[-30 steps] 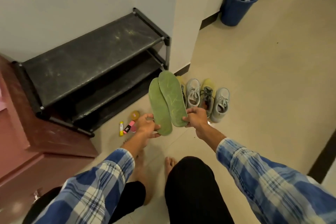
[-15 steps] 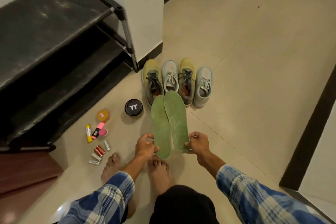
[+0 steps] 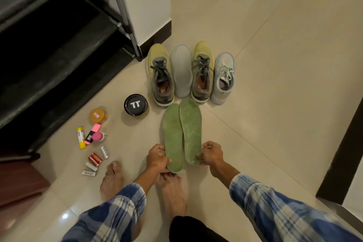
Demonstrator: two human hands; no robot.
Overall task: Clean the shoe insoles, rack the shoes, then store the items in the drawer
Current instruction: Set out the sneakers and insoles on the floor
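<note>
Left hand [image 3: 158, 158] pinches left insole [image 3: 172, 139] | right hand [image 3: 212, 154] pinches right insole [image 3: 191, 129] | insoles side by side, near four shoes [image 3: 190, 72] on floor [image 3: 275, 65]

Shoe rack [image 3: 59, 68] cut off at left and top edges. Pale shoe [image 3: 181, 70], second from left, is blurred. Labels on batteries [image 3: 95, 159] too small to read.

One wide-angle view from the person's head; it faces forward and steeply down at the glossy cream tiled floor [image 3: 275, 65]; close above the bare feet [image 3: 172, 192]; black metal shoe rack [image 3: 59, 25] upper left.
</note>
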